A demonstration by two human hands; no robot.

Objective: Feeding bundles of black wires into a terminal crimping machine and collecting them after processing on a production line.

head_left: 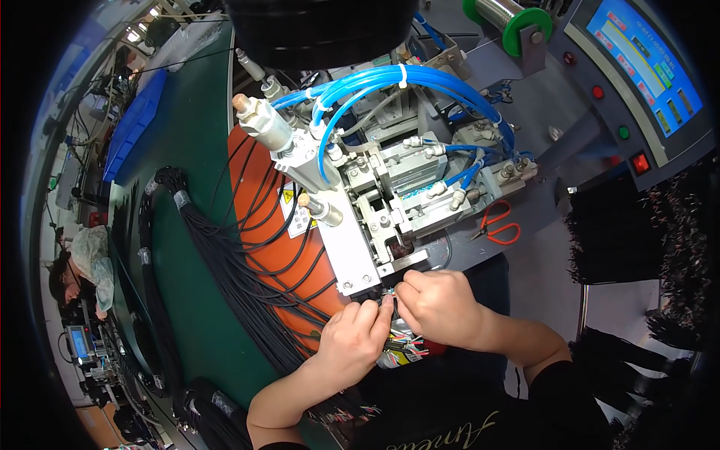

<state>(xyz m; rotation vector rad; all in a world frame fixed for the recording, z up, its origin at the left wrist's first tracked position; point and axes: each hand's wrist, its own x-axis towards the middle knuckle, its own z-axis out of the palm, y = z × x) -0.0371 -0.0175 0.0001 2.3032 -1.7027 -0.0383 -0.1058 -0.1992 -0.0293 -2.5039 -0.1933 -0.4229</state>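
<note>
Just in front of the machine's white metal plate, my two hands meet fingertip to fingertip. My left hand is closed in a pinch, and my right hand pinches from the other side. Between them show the thin coloured wires of a cable end; the fingers hide most of it. Below the hands lies a bunch of stripped cable ends with red, white and green wire tips. Black cables run in a thick bundle to the left of my left hand, across an orange surface.
Blue air hoses arch over the machine. Red-handled scissors lie right of it. A solder wire reel and a touch screen stand at the far right. A blue tray rests on the green table. Another person sits far left.
</note>
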